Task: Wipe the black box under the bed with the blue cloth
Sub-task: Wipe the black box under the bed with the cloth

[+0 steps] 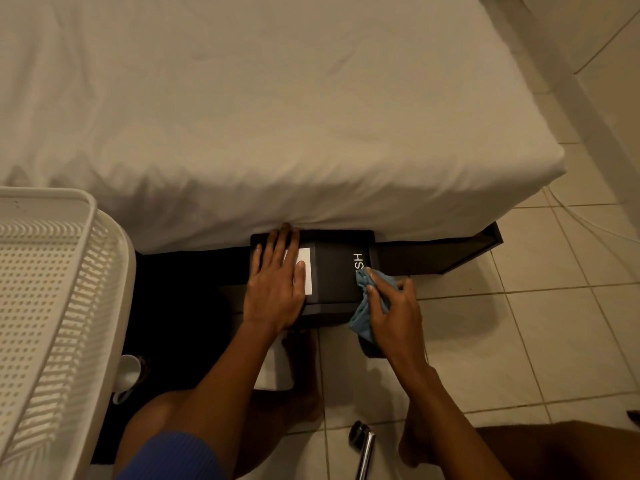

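The black box [332, 271] sticks out from under the bed [277, 116] onto the tiled floor, with white letters and a white label on top. My left hand [277, 285] lies flat on the box's left part, fingers spread over the label. My right hand [391, 306] grips the bunched blue cloth [367, 299] and presses it against the box's right front corner. Part of the cloth hangs down the box's side.
A white perforated plastic basket [52, 306] stands close on the left. A white cup [128, 375] lies on the dark floor beside it. A metal rod with a black tip [363, 448] lies on the tiles by my knees. The dark bed frame [450, 251] runs right.
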